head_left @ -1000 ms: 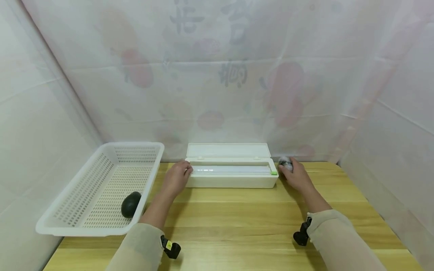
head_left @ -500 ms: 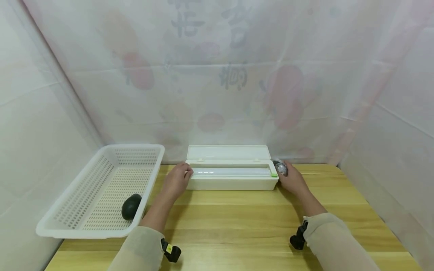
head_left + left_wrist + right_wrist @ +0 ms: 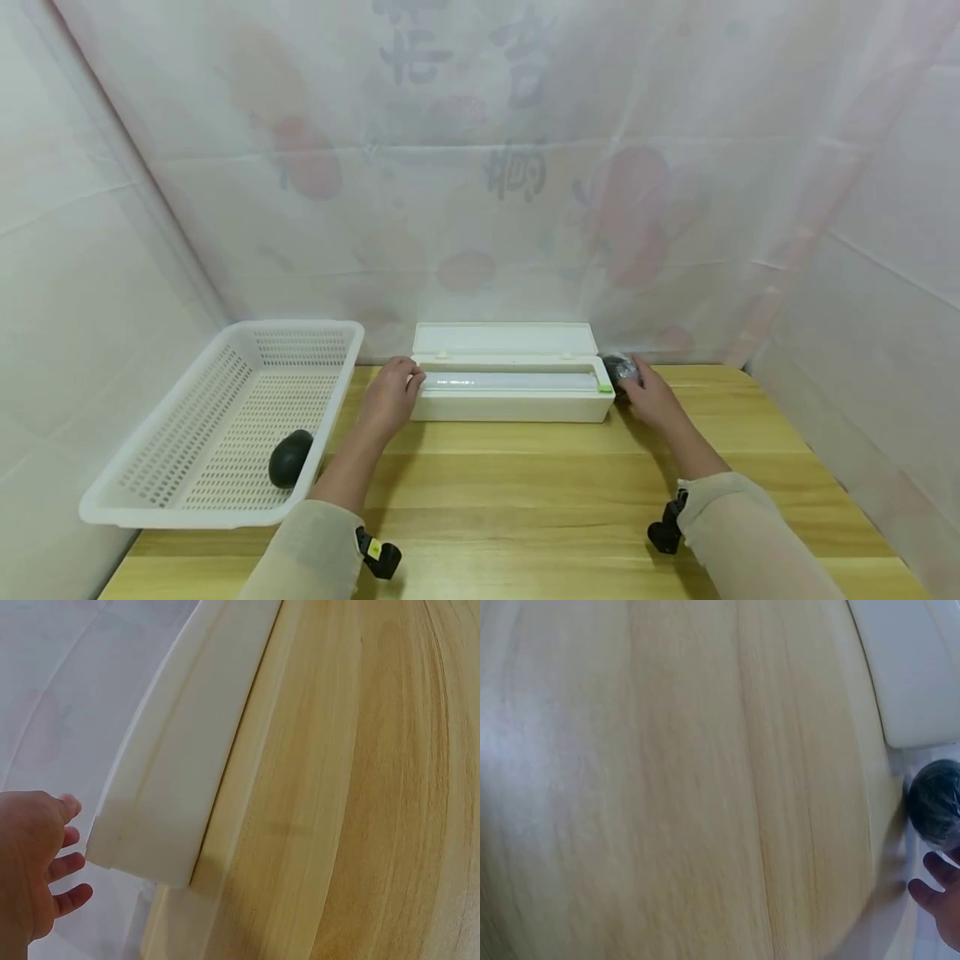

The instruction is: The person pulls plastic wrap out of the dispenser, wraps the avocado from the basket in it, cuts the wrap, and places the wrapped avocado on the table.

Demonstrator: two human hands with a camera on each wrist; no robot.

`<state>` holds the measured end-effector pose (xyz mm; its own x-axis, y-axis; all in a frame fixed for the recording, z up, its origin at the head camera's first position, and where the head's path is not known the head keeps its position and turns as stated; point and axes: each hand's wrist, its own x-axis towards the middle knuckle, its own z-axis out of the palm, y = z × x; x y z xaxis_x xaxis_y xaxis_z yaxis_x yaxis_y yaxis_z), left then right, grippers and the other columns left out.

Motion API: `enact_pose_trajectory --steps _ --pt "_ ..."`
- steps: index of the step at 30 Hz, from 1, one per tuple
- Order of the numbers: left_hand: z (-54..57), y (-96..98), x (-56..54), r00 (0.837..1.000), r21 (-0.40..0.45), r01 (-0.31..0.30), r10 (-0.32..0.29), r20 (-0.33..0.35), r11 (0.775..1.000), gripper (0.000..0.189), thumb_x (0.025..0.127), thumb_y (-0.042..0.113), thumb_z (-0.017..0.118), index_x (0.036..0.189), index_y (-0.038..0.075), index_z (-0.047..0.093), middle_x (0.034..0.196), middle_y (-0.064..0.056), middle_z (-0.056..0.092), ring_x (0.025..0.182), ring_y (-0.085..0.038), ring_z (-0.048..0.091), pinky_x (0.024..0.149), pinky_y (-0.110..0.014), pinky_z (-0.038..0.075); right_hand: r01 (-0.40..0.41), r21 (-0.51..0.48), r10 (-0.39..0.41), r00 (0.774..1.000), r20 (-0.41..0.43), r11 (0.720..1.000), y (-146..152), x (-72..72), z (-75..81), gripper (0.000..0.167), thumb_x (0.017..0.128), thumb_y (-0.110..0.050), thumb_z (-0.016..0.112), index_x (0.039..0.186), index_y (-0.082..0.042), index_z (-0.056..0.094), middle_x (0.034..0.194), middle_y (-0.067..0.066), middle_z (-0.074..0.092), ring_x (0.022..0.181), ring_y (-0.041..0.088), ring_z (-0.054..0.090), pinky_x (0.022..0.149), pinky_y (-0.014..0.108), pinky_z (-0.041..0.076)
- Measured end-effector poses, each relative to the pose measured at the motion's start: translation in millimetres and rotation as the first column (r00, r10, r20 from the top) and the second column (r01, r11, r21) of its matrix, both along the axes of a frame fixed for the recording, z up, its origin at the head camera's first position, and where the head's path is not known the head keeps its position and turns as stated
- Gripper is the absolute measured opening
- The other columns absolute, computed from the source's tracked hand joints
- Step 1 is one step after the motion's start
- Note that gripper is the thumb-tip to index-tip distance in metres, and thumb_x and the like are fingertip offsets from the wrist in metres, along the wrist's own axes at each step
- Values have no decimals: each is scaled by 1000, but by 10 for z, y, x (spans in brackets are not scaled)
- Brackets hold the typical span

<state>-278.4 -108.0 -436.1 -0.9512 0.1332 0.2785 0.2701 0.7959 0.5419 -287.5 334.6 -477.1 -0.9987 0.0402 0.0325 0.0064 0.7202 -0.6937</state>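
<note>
A long white cling film box stands at the back of the table, lid up, with a roll of clear film inside. My left hand is at its left end; in the left wrist view the bent, spread fingers hold nothing. Just right of the box sits a dark, roundish thing wrapped in clear film, probably an avocado. My right hand lies against its right side, fingers loosely spread in the right wrist view, not closed round it. Part of that hand is out of the wrist view.
A white slotted plastic basket stands on the left, with a dark green, avocado-like fruit in it. A green slider sits at the box's right end. Pale printed cloth hangs behind the wooden table.
My right hand has brought the wrapped thing left, up beside the box's right end, then eased slightly back to the right. My left hand has stayed at the box's left end.
</note>
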Motion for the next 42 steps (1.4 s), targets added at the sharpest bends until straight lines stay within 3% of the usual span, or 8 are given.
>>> enact_pose_trajectory --steps 6,12,17,22,27,31,36,42 --pt "23 1 -14 1000 0 -5 5 7 1000 18 101 22 57 105 6 66 124 -9 61 114 -27 60 91 -43 52 10 -11 -10 1000 -10 1000 4 12 32 69 105 -37 35 157 0 7 148 37 31 127 49 40 104 63 34" --pt "50 13 -17 1000 2 -6 6 2 1000 18 101 22 57 104 7 66 123 -8 61 114 -26 59 90 -43 52 27 -4 -27 1000 -16 1000 38 13 36 71 104 -34 39 155 3 7 154 38 17 139 55 22 111 67 22" --pt "58 30 -23 1000 5 -10 10 4 1000 18 101 23 57 105 7 66 124 -7 61 113 -25 60 88 -42 53 20 22 -19 999 -42 1000 69 16 32 71 104 -35 40 155 4 9 155 37 17 140 56 20 111 67 22" --pt "74 37 -44 1000 4 -7 7 6 1000 19 102 23 56 105 7 66 124 -7 61 108 -24 61 86 -41 53 36 116 -17 986 -166 993 60 48 61 68 104 -43 39 154 2 23 154 35 20 139 57 19 107 72 21" --pt "94 16 -54 1000 12 1 -1 5 1000 19 101 22 56 104 6 66 118 -8 63 101 -24 61 84 -40 53 -3 228 91 922 -375 974 -95 3 135 54 102 -39 50 135 3 55 147 29 39 138 51 28 109 69 22" --pt "88 -16 -56 1000 18 3 -3 16 1000 19 101 22 56 104 7 68 105 -7 67 91 -21 61 78 -38 52 -82 339 225 886 -405 937 -302 -29 207 42 98 -36 58 120 -2 68 136 21 55 133 46 36 107 66 27" --pt "82 -28 -75 1000 32 23 -24 19 999 19 101 21 56 105 7 68 96 -7 70 79 -17 60 73 -35 53 -104 423 276 887 -371 900 -493 -52 265 30 92 -34 64 107 -10 76 122 11 65 119 41 44 94 65 33" --pt "86 -3 -89 999 82 33 -36 31 996 17 100 17 58 104 5 69 95 -8 71 76 -16 61 72 -33 53 -82 430 254 898 -359 899 -562 -78 309 13 90 -23 69 89 -14 79 112 8 68 112 40 48 88 63 37"
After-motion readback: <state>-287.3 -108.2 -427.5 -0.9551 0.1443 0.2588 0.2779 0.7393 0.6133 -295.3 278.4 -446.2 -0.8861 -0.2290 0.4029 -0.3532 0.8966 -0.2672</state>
